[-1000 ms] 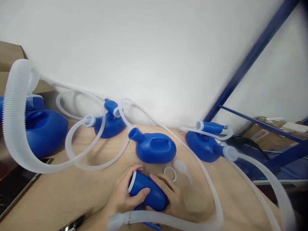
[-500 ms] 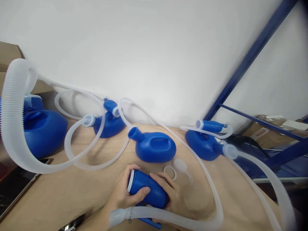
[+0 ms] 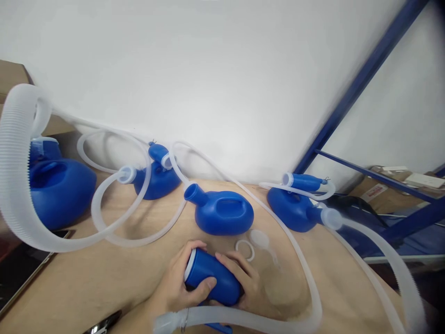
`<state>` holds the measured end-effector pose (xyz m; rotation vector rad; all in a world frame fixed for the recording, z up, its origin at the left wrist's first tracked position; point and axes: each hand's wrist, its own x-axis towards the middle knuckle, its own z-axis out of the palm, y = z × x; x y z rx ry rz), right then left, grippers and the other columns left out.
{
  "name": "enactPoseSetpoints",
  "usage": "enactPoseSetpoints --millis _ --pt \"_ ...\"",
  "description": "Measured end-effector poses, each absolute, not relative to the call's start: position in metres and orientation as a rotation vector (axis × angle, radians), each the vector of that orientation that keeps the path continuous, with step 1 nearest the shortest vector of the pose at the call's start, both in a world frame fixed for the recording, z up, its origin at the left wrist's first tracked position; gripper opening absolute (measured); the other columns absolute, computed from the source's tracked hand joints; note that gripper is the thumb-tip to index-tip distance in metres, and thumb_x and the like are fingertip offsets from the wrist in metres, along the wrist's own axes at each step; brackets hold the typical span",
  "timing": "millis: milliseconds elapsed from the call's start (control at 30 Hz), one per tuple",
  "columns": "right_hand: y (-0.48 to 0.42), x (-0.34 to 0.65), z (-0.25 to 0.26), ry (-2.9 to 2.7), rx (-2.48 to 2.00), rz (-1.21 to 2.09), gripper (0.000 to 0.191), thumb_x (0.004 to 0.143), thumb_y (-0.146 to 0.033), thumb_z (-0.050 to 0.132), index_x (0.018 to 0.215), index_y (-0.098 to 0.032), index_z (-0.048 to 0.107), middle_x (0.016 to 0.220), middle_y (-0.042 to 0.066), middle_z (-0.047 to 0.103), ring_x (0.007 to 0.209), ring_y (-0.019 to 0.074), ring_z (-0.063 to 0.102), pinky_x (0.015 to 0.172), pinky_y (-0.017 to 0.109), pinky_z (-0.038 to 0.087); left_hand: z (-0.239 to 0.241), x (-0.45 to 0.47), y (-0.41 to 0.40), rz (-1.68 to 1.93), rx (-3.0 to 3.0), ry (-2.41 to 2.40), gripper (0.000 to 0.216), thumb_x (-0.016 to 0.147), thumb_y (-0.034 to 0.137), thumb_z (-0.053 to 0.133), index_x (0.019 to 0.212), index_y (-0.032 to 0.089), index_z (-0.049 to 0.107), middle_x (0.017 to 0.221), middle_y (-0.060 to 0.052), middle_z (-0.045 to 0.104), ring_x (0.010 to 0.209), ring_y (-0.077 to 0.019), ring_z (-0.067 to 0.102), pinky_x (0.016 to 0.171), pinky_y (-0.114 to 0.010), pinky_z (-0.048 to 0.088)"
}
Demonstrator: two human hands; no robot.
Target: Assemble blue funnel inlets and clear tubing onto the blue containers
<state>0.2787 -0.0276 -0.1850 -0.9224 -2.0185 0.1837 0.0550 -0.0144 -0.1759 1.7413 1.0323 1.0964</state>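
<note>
Both hands hold a blue cup-shaped plastic piece (image 3: 212, 278) with a white rim, low in the middle of the wooden table (image 3: 86, 273). My left hand (image 3: 179, 285) wraps round its rimmed end, thumb across the front. My right hand (image 3: 245, 283) grips the other end. A white corrugated hose (image 3: 243, 319) runs under the hands and loops away to the right. Just beyond lie a white ring (image 3: 245, 249) and a clear cap (image 3: 260, 240). A blue jug (image 3: 222, 212) with an open spout stands behind them.
Three more blue jugs stand along the wall: a blue jug at far left (image 3: 55, 190), a back-left blue jug (image 3: 156, 178), a blue jug at right (image 3: 295, 208), each with white hoses attached. A blue metal rack (image 3: 365, 83) rises at right. A dark flat object (image 3: 21, 273) lies at the left edge.
My hands have shifted slightly on the blue piece; the left thumb now curls further over its front. The view drifted a little to the right.
</note>
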Motion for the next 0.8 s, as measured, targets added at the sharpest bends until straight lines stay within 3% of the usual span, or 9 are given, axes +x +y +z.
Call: enactPoseSetpoints --millis 133,267,433,533,600,700,800 --pt "-0.031 0.28 -0.182 -2.043 -0.912 0.258 0.073 0.089 -0.053 0.078 0.154 -0.032 0.051 0.126 0.01 0.065 0.101 0.0253 0.077 0.086 0.032 0.063 -0.174 0.052 -0.018 1.093 1.75 0.831 0.064 0.094 0.059 0.066 0.149 0.034 0.044 0.141 -0.01 0.06 0.133 -0.0339 0.058 0.114 -0.051 0.045" --pt "-0.033 0.281 -0.178 -2.055 -0.897 0.349 0.068 0.091 -0.054 0.073 0.152 -0.032 0.052 0.119 0.008 0.065 0.094 0.0228 0.076 0.081 0.031 0.062 -0.184 0.049 -0.005 1.113 1.869 0.64 0.068 0.094 0.065 0.065 0.15 0.032 0.046 0.147 -0.014 0.055 0.142 -0.0375 0.051 0.117 -0.055 0.044" --pt "-0.026 0.278 -0.184 -2.058 -1.012 0.398 0.068 0.087 -0.067 0.071 0.145 -0.033 0.058 0.112 0.006 0.067 0.092 0.0238 0.075 0.081 0.032 0.061 -0.202 0.05 0.009 1.111 1.91 0.645 0.071 0.091 0.076 0.061 0.146 0.031 0.055 0.152 -0.016 0.054 0.139 -0.0384 0.056 0.115 -0.056 0.048" --pt "-0.016 0.283 -0.18 -2.187 -1.073 0.255 0.087 0.078 -0.084 0.066 0.146 -0.03 0.058 0.113 0.008 0.071 0.088 0.0264 0.075 0.077 0.035 0.061 -0.196 0.055 0.005 1.137 1.801 0.884 0.054 0.098 0.069 0.054 0.137 0.032 0.062 0.143 -0.012 0.062 0.132 -0.0347 0.061 0.112 -0.052 0.052" --pt "-0.009 0.293 -0.17 -2.316 -1.121 0.065 0.093 0.076 -0.086 0.067 0.146 -0.027 0.059 0.114 0.011 0.074 0.092 0.0305 0.074 0.08 0.04 0.06 -0.189 0.057 0.002 1.137 1.766 1.045 0.043 0.1 0.063 0.055 0.128 0.032 0.065 0.131 -0.009 0.068 0.125 -0.033 0.065 0.108 -0.051 0.054" --pt "-0.006 0.314 -0.147 -2.423 -1.243 -0.251 0.083 0.077 -0.076 0.075 0.139 -0.022 0.066 0.121 0.016 0.076 0.107 0.0388 0.07 0.092 0.052 0.057 -0.18 0.055 0.007 1.18 1.736 1.228 0.038 0.098 0.062 0.057 0.116 0.029 0.067 0.117 -0.008 0.072 0.112 -0.0323 0.068 0.104 -0.053 0.056" --pt "-0.007 0.331 -0.128 -2.446 -1.369 -0.358 0.054 0.079 -0.068 0.081 0.108 -0.022 0.077 0.116 0.015 0.077 0.106 0.0396 0.07 0.091 0.054 0.057 -0.18 0.048 0.022 1.264 1.643 1.352 0.042 0.096 0.064 0.058 0.116 0.027 0.064 0.118 -0.008 0.073 0.117 -0.0341 0.068 0.107 -0.056 0.054"
